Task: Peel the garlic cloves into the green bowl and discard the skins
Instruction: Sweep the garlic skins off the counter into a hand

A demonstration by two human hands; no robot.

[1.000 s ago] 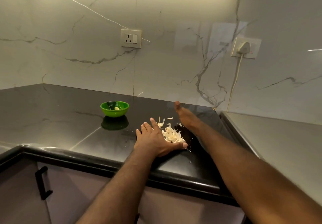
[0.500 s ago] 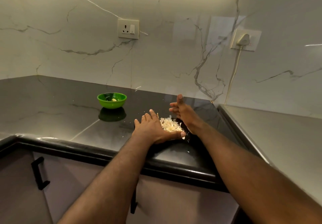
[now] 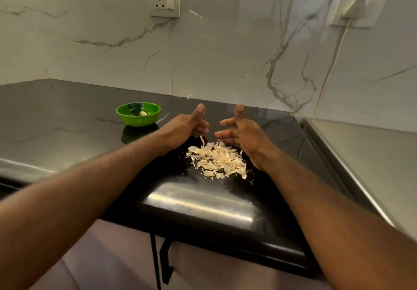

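Now I'm hovering my left grip (image 3: 187,127) and right grip (image 3: 244,131), loosely spread and empty, flanking the pale papery garlic skins (image 3: 217,162) near the black worktop's (image 3: 67,118) front edge, cupping to gather them.

- A pile of pale, papery garlic skins (image 3: 216,162) lies on the glossy black stone desk (image 3: 67,118), near its front edge.
- The left hand (image 3: 185,127) and right hand (image 3: 246,132) flank the pile's far end, palms facing, thumbs up, fingers (image 3: 225,122) loosely bent (nothing plainly held).
- A small round green bowl (image 3: 140,121) stands to their left, with one peeled garlic clove (image 3: 143,113) inside.
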